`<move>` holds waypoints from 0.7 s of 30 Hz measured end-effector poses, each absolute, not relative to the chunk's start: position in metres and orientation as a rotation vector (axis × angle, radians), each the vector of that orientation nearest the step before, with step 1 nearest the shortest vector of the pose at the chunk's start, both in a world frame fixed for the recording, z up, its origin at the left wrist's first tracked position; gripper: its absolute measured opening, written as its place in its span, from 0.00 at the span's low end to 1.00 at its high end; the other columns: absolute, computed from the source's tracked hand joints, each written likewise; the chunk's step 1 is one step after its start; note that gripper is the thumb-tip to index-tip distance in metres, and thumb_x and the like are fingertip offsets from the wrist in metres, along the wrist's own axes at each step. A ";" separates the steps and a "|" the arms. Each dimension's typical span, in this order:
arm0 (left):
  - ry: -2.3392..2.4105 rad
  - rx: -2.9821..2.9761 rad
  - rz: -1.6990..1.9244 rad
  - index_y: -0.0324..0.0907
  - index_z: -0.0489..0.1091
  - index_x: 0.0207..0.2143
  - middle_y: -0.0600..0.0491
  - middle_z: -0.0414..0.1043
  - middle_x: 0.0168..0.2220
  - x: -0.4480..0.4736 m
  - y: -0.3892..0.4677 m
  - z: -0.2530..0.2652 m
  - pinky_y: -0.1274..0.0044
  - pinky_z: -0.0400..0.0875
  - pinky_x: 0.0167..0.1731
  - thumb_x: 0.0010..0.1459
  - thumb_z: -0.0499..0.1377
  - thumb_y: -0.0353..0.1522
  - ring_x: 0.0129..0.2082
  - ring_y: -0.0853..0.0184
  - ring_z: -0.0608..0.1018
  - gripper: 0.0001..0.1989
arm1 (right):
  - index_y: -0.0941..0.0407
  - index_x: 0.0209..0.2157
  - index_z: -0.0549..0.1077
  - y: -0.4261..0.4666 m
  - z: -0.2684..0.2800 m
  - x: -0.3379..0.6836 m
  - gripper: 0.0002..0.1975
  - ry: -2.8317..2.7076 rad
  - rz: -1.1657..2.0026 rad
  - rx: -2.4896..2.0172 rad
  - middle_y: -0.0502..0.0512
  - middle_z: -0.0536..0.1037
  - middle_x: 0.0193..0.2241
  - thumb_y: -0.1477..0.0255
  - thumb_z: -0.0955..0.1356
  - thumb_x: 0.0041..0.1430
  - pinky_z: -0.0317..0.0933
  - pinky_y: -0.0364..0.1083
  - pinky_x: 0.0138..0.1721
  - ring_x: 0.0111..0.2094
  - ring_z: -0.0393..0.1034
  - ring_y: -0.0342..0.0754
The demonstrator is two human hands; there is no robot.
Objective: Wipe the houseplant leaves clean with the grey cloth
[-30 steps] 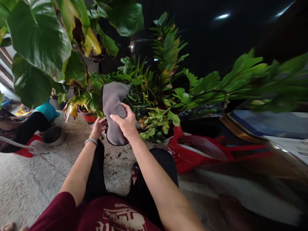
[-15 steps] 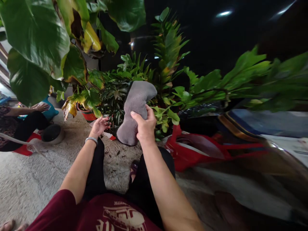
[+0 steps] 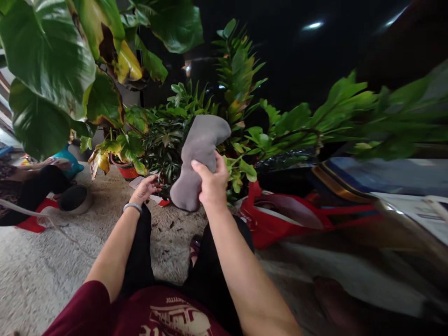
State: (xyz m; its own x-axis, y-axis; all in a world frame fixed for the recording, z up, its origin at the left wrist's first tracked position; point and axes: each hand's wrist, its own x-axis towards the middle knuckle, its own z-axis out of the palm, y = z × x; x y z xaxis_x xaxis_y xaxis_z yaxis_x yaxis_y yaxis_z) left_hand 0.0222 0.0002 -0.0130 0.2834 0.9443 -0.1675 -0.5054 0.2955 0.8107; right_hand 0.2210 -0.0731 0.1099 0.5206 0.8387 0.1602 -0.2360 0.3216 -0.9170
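Note:
My right hand (image 3: 214, 185) grips a grey, soft-looking fabric piece (image 3: 200, 140) shaped like a boot, with a dark edge along its left side. The thumb lies on its front face and the fingers go behind its right edge, where they are partly hidden. The piece is held up at a tilt in front of the plants. To its left and apart from it, my left hand (image 3: 144, 189) is open with fingers loosely curled and nothing in it. A bracelet (image 3: 133, 206) circles the left wrist.
Leafy plants (image 3: 164, 135) stand ahead, one in a red pot (image 3: 125, 171). On the right a red bag (image 3: 273, 228) rests beside stacked items. At left another person's hand (image 3: 61, 163) shows near a blue object (image 3: 71, 161), a dark bowl (image 3: 75, 199) and a red stool (image 3: 35, 219).
My left hand has shifted slightly right, nearer the fabric piece. The right hand keeps its grip, and the piece tilts a little. The surroundings slide slightly left as the view turns.

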 end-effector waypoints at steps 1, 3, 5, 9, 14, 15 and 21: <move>0.743 0.714 1.097 0.39 0.74 0.36 0.50 0.78 0.33 0.022 0.000 -0.013 0.74 0.74 0.30 0.51 0.66 0.34 0.31 0.64 0.79 0.10 | 0.56 0.54 0.71 -0.057 0.108 0.221 0.37 -0.711 0.786 -1.020 0.58 0.81 0.45 0.63 0.76 0.39 0.70 0.54 0.47 0.45 0.76 0.56; 0.759 0.705 1.113 0.40 0.72 0.34 0.52 0.77 0.32 0.021 0.000 -0.013 0.74 0.74 0.30 0.50 0.66 0.33 0.30 0.65 0.79 0.09 | 0.58 0.55 0.70 -0.037 0.092 0.218 0.39 -0.662 0.840 -1.085 0.59 0.81 0.44 0.63 0.75 0.37 0.70 0.54 0.46 0.44 0.77 0.56; 0.775 0.709 1.119 0.40 0.71 0.32 0.54 0.75 0.31 0.020 0.000 -0.014 0.73 0.74 0.31 0.50 0.66 0.33 0.29 0.66 0.79 0.09 | 0.59 0.54 0.71 -0.040 0.067 0.212 0.40 -0.602 0.911 -1.161 0.60 0.81 0.43 0.63 0.76 0.35 0.71 0.54 0.45 0.42 0.77 0.57; 0.792 0.756 1.071 0.39 0.71 0.33 0.53 0.76 0.32 0.017 0.000 -0.018 0.73 0.74 0.30 0.49 0.67 0.33 0.27 0.66 0.79 0.11 | 0.56 0.51 0.73 -0.096 0.020 0.203 0.37 -0.572 0.983 -1.302 0.58 0.82 0.42 0.62 0.76 0.35 0.71 0.54 0.44 0.42 0.77 0.57; 0.781 0.750 1.064 0.39 0.73 0.32 0.53 0.76 0.27 0.020 0.003 -0.021 0.75 0.73 0.31 0.48 0.67 0.33 0.27 0.66 0.79 0.10 | 0.56 0.50 0.75 -0.139 0.036 0.199 0.33 -0.733 1.078 -1.280 0.57 0.82 0.40 0.61 0.77 0.39 0.71 0.55 0.43 0.41 0.77 0.58; 0.775 0.740 1.071 0.39 0.73 0.32 0.53 0.76 0.27 0.022 0.004 -0.022 0.75 0.73 0.31 0.49 0.67 0.33 0.28 0.66 0.79 0.09 | 0.55 0.51 0.74 -0.133 0.050 0.199 0.33 -0.788 1.041 -1.221 0.58 0.82 0.42 0.61 0.76 0.40 0.71 0.55 0.45 0.43 0.77 0.58; 0.719 0.743 1.059 0.38 0.76 0.37 0.49 0.79 0.34 0.024 0.005 -0.025 0.75 0.73 0.34 0.51 0.66 0.34 0.31 0.66 0.79 0.11 | 0.55 0.56 0.71 -0.042 0.111 0.206 0.36 -0.934 0.808 -1.007 0.58 0.79 0.49 0.61 0.75 0.42 0.69 0.53 0.50 0.47 0.75 0.55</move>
